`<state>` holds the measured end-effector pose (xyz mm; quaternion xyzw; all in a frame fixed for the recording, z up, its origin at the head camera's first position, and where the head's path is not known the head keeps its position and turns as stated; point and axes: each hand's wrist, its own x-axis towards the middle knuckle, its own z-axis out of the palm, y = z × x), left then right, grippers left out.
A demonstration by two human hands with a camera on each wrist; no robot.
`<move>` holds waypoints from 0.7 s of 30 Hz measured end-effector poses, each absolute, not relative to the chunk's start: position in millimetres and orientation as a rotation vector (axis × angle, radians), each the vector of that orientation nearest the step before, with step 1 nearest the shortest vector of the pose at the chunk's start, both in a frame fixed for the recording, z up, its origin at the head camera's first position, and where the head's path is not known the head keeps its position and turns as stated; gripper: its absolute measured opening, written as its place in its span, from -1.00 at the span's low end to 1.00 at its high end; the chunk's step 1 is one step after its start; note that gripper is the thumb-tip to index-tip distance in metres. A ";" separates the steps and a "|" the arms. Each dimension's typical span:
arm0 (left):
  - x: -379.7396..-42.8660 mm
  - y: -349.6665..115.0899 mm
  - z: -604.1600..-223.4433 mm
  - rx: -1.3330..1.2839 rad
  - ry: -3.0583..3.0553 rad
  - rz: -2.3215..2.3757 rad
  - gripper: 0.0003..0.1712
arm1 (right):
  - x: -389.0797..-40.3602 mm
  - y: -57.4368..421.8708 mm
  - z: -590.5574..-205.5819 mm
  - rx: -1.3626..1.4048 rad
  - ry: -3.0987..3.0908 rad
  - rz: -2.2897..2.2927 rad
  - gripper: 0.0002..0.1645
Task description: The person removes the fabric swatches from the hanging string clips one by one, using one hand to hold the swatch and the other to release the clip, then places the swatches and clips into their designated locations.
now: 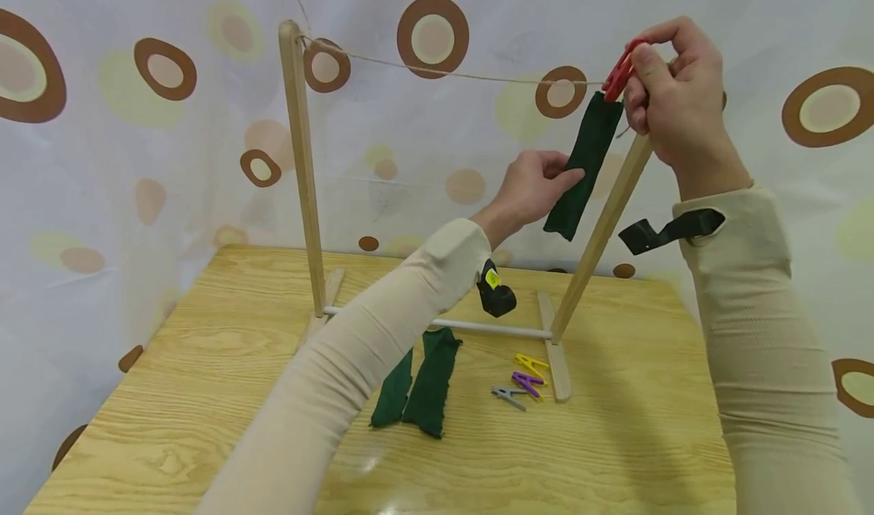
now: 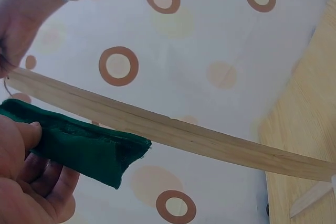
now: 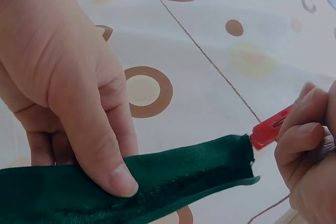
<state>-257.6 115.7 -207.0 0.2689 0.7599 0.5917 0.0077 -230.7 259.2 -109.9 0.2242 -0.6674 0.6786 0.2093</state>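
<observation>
A strip of dark green cloth (image 1: 589, 158) hangs at a slant near the right end of a thin string (image 1: 478, 76). My left hand (image 1: 532, 185) pinches the strip's side between thumb and fingers, about halfway down; the left wrist view shows the thumb over the cloth (image 2: 89, 148). A red clothespin (image 1: 620, 71) is at the strip's top edge, where the string passes. My right hand (image 1: 683, 94) pinches this clothespin by its handle end, beside the top of the right post. In the right wrist view the clothespin's tip (image 3: 262, 134) meets the cloth's end.
The string runs from the left wooden post (image 1: 303, 166) toward the right post (image 1: 601, 234); a white bar (image 1: 492, 328) joins them below. On the table (image 1: 171, 394) lie more green cloth pieces (image 1: 430, 386) and yellow (image 1: 531, 363), purple (image 1: 527, 384) and grey (image 1: 509, 397) clothespins. A patterned sheet hangs behind.
</observation>
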 end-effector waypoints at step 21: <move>-253.8 112.7 -207.5 0.864 2.265 1.870 -0.75 | -228.5 253.8 -99.2 0.640 -1.693 1.924 -0.63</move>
